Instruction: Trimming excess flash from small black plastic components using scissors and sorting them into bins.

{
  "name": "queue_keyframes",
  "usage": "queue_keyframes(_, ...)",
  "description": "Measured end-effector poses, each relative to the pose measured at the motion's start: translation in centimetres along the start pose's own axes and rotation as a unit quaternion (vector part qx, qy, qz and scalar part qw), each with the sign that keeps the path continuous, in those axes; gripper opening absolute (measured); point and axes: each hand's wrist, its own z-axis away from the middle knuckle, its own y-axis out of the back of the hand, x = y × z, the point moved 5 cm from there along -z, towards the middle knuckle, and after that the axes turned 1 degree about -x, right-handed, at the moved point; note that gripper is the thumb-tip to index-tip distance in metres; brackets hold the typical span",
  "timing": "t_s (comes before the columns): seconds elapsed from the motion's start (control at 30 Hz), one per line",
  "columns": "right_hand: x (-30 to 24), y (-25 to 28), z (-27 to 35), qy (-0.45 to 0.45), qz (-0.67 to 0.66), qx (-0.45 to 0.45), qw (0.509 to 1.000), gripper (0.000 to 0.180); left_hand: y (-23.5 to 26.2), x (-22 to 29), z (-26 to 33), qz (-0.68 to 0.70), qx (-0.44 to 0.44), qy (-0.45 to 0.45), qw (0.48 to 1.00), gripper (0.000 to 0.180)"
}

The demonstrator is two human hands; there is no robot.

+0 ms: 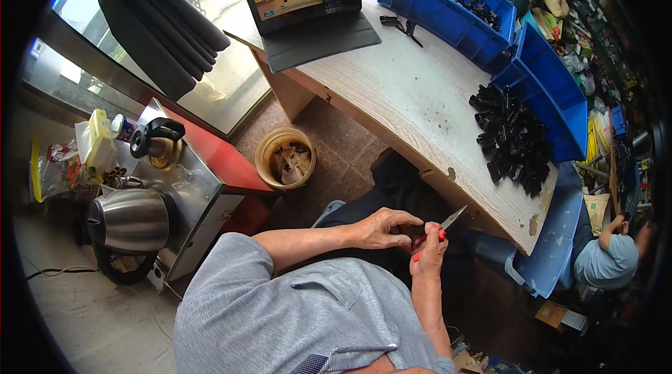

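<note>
My right hand is closed round red-handled pliers, whose pointed metal jaws stick out up and to the right, toward the table's near edge. Just left of it, my left hand has its fingers curled and thumb and fingertips brought together beside the red handles. Something small and dark seems to be between the two hands, too hidden to name. On the table's right end lies a heap of black plastic parts. Both hands are above my lap, short of the table.
The white table carries a propped tablet, a few loose black parts and blue bins. At left, a steel kettle and a glass pot stand on a cabinet. A bucket is on the floor. Another person sits far right.
</note>
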Motion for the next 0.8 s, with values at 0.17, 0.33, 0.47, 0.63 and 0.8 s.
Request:
queue_keyframes(0.17,0.2,-0.4,0.3,-0.025,0.0,0.021,0.999,0.01,0.0,0.6,0.6,-0.12,0.016,-0.044,0.992,0.047)
queue_keyframes(0.33,0.1,-0.6,0.4,-0.031,0.003,0.022,0.999,0.012,-0.4,1.1,0.4,-0.186,0.057,-0.097,0.976,0.039)
queue_keyframes(0.47,0.3,-0.6,0.3,-0.018,0.02,0.02,0.999,0.014,-0.9,1.0,0.6,-0.258,0.108,-0.138,0.95,0.035)
queue_keyframes(0.63,-0.4,-1.8,1.2,-0.041,0.013,0.011,0.999,0.017,-0.4,0.6,0.6,-0.219,0.148,-0.086,0.961,0.027)
queue_keyframes(0.8,-0.9,-2.7,1.9,-0.07,0.017,-0.026,0.997,0.019,1.4,-0.9,0.1,-0.091,0.226,0.078,0.967,0.021)
